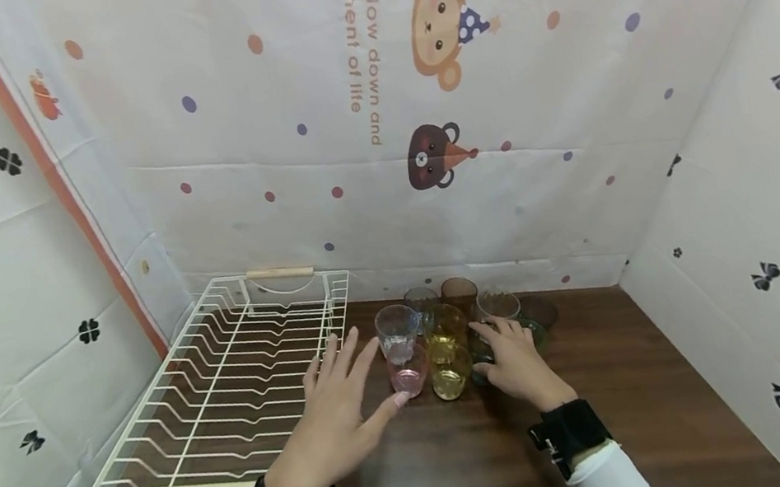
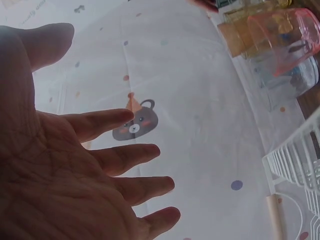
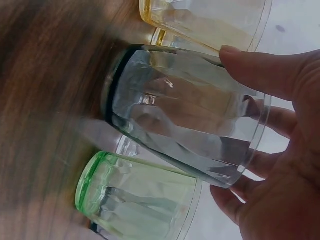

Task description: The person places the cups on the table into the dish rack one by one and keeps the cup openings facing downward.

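My right hand [image 1: 522, 362] reaches over the right side of a cluster of glasses. Its thumb and fingers wrap round the upper part of a smoky grey-blue glass [image 3: 185, 115], which stands upright and is mostly hidden by the hand in the head view. A green glass [image 3: 142, 200] is beside it. My left hand [image 1: 334, 430] hovers with spread fingers between the rack and a pink glass [image 1: 409, 378], holding nothing. Behind the pink glass is a clear one [image 1: 396, 324]. Yellow glasses [image 1: 451, 376] stand in the middle of the cluster.
A white wire dish rack [image 1: 193, 417] with wooden handles stands on the left of the dark wooden table [image 1: 437, 470]. Farther back are a brown glass [image 1: 458, 290] and another clear glass [image 1: 499, 303]. Printed white cloth [image 1: 269, 235] walls in the back and sides.
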Motion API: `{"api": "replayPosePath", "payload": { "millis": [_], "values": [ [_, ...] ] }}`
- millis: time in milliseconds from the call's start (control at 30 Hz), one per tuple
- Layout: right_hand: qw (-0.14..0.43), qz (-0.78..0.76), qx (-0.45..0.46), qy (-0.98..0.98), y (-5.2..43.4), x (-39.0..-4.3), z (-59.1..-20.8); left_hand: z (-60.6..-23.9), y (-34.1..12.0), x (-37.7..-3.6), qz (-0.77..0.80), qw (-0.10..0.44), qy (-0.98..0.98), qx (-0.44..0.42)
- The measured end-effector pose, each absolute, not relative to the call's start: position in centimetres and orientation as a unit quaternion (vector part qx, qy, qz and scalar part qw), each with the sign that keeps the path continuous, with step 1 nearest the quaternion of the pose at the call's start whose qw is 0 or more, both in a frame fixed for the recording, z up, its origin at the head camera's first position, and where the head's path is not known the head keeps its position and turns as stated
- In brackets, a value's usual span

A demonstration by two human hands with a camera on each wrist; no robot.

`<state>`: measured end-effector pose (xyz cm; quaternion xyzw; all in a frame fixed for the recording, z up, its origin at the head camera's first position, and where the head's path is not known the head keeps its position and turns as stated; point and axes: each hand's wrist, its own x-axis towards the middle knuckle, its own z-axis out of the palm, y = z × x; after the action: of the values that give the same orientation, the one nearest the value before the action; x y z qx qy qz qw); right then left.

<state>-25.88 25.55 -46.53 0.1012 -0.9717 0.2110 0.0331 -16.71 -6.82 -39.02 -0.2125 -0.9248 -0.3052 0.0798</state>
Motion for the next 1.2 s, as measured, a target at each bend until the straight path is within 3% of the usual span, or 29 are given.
{"api": "replayPosePath", "payload": {
  "millis": [267, 633, 867, 1200],
  "values": [
    [0.085, 0.238, 0.13, -0.959, 25.1, -25.7, -44.3, -37.9, -7.3, -16.9, -0.315, 0.116, -0.918, -0.213],
    [0.154, 0.315, 0.11, -0.93, 26.2, -23.0, -41.8, -36.9, -6.1, -17.4, -0.318, 0.109, -0.914, -0.228],
    [0.159, 0.417, 0.096, -0.89, 25.9, -22.5, -41.4, -36.8, -5.5, -17.8, -0.33, 0.079, -0.913, -0.225],
    [0.18, 0.569, 0.109, -0.795, 24.0, -22.8, -41.6, -37.2, -5.7, -18.3, -0.339, 0.079, -0.913, -0.213]
  ]
}}
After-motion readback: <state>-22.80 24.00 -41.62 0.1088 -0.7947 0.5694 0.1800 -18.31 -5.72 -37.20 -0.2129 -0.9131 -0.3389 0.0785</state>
